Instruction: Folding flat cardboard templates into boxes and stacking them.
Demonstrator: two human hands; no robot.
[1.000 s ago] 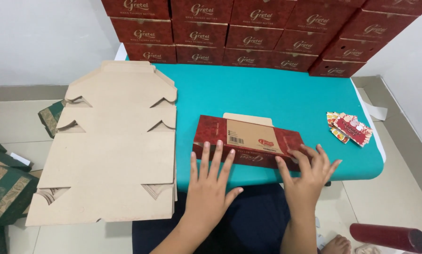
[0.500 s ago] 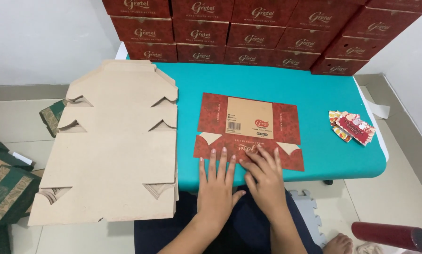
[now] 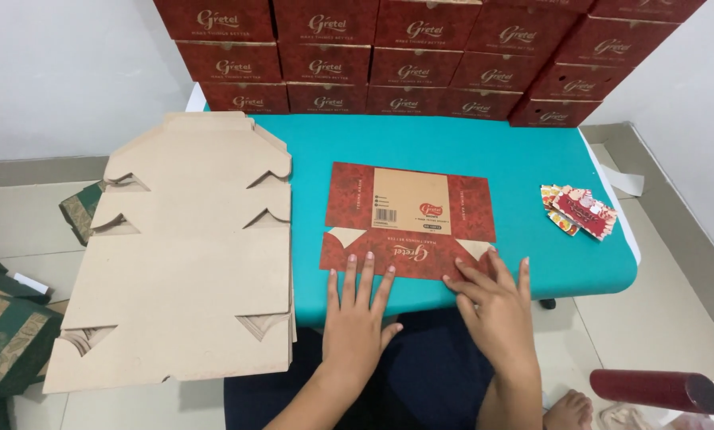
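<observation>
Fingertips [image 3: 362, 267] over carton blank's [image 3: 410, 211] near edge.

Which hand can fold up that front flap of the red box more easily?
Probably the right hand. Its fingers already press on the near flap of the flat red box, by the corner. The left hand lies flat mostly on the teal table, only its fingertips on the flap's edge.

A single camera, worn on the person's head, looks steeply down and forward over the teal worktop [image 3: 452, 143] from close above. The person's own forearms enter from the bottom edge. The far edge of the view reaches the stacked red boxes [image 3: 404, 56] against the wall; floor shows on both sides.
</observation>
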